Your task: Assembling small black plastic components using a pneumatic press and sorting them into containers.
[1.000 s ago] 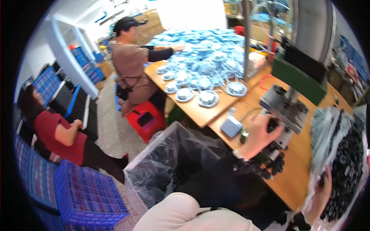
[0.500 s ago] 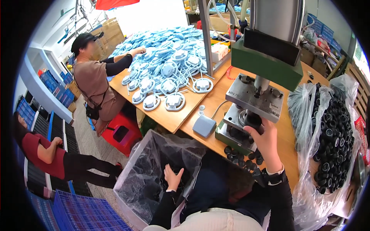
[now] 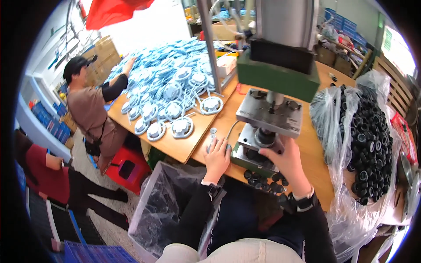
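My left hand [image 3: 216, 161] lies palm down with fingers spread over the small grey switch pad, which it almost wholly covers. On the right, my right hand [image 3: 290, 165] reaches into the green bench press [image 3: 278, 76], its thumb stretched along the front of the lower die plate. Its other fingertips are partly hidden by the upper steel plate [image 3: 269, 111]. Between the plates a black round part [image 3: 265, 138] sits upright, close to my right thumb and fingers. I see no clear grip on it. Several loose black round parts [image 3: 265, 180] lie at the table edge below the press.
A plastic-lined bin [image 3: 151, 210] stands left of my legs. Many light-blue coiled parts [image 3: 173, 90] heap the far table, where a person [image 3: 90, 101] works. Clear bags of black parts [image 3: 368, 149] lie right. Another person [image 3: 48, 171] and a blue crate [image 3: 94, 253] are at left.
My left hand has come up out of the bin onto the switch pad. The black part by my right hand now sits farther left between the plates. The view has shifted.
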Available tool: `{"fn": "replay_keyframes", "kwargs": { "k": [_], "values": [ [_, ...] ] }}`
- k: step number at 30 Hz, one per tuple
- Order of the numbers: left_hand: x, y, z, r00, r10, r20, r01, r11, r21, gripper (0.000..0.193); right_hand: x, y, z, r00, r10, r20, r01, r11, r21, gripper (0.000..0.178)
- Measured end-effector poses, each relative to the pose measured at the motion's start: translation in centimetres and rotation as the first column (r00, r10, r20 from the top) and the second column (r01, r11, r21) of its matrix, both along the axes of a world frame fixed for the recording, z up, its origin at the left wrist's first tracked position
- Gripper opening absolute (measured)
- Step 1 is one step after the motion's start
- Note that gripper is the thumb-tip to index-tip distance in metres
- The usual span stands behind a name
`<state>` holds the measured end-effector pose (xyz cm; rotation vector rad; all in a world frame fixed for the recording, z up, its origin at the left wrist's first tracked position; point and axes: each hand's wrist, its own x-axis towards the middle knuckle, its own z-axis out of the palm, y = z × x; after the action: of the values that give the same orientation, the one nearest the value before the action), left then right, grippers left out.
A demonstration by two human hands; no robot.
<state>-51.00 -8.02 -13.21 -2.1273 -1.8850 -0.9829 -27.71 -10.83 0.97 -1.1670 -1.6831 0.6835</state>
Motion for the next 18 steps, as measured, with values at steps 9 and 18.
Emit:
{"fn": "replay_keyframes", "kwargs": {
  "k": [9, 18],
  "values": [
    [-1.5, 0.1, -0.2, 0.989, 0.052, -0.140, -0.078, 0.979, -0.190, 0.043, 20.2, -10.0, -6.1, 0.688, -0.725, 0.039, 0.723, 0.689, 0.056, 0.026],
    [7.0, -2.9, 6.8, 0.865, -0.365, 0.345, 0.260, 0.913, 0.315, 0.047, 31.3, -11.2, -8.9, 0.751, -0.454, 0.479, 0.545, 0.836, -0.063, 0.037]
  ]
}}
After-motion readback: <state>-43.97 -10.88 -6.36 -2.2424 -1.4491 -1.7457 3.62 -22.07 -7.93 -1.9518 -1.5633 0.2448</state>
